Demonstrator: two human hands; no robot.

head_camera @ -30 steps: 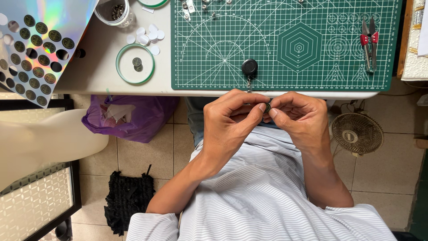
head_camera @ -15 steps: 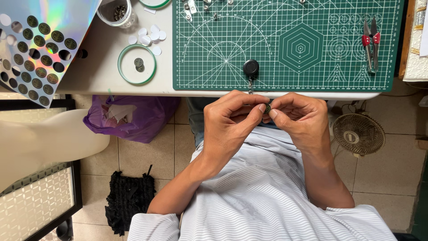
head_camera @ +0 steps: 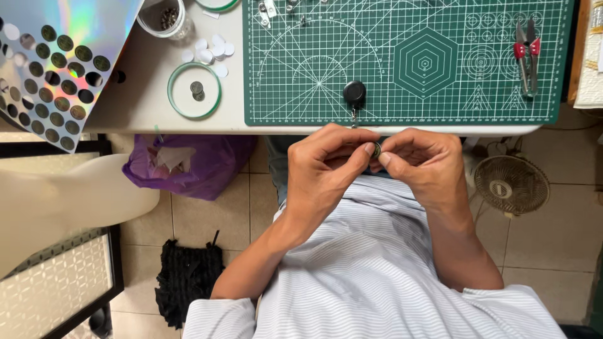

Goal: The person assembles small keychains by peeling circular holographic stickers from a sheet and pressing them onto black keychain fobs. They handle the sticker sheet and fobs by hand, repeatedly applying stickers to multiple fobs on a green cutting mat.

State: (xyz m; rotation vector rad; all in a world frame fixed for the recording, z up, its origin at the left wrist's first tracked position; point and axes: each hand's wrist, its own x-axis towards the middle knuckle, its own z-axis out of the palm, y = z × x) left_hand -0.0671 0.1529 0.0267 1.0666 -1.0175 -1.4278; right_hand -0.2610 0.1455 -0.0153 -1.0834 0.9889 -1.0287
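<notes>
A tiled floor [head_camera: 207, 220] lies under a pale bench [head_camera: 138, 107], seen from above the person's lap and striped shirt [head_camera: 389, 276]. Nearest, both hands meet just below the bench edge. The left hand [head_camera: 323, 172] and right hand [head_camera: 427, 166] are closed into pinches, fingertips touching around a small round metal piece [head_camera: 376, 149], which sits between the left thumb and the right forefinger, held clear of the bench over the lap. Little of the piece shows, so its exact form is hard to tell.

The step in hand looks like fine fitting or pressing of that small round piece with the fingertips. Any following move would call for a steady, even pinch, since a part this small could slip and drop to the floor.

Just beyond the hands, on the near edge of a green cutting mat [head_camera: 408, 63], lies a black round reel [head_camera: 354, 92] with a short metal clip pointing toward them. Left of the mat stands a shallow green-rimmed dish [head_camera: 194, 91] holding a couple of dark discs, with white paper circles [head_camera: 210, 50] beside it and a clear jar [head_camera: 164, 19] farther back. A holographic sheet [head_camera: 56, 56] punched with round holes overhangs the left corner. Red-handled snips [head_camera: 526, 53] lie at the mat's far right. Below the bench are a purple bag [head_camera: 207, 163] and a small fan [head_camera: 510, 185].
</notes>
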